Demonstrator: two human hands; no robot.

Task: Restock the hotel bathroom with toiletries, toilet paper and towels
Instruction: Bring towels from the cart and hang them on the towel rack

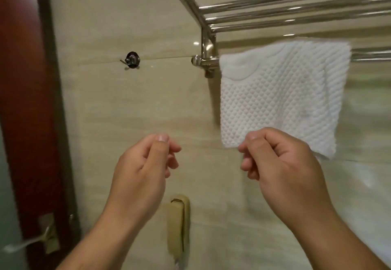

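Our right hand (pixel 281 164) meets the hanging towel (pixel 281 92) at its lower hem; our left hand (pixel 141 168) is apart, leftward; both hands' fingers curled, left empty, right's pinch unclear

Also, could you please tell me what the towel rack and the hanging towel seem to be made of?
The towel rack: polished metal, probably chromed or stainless steel, given its mirror-like glints. The towel: white woven cloth, likely cotton, with a raised waffle texture.
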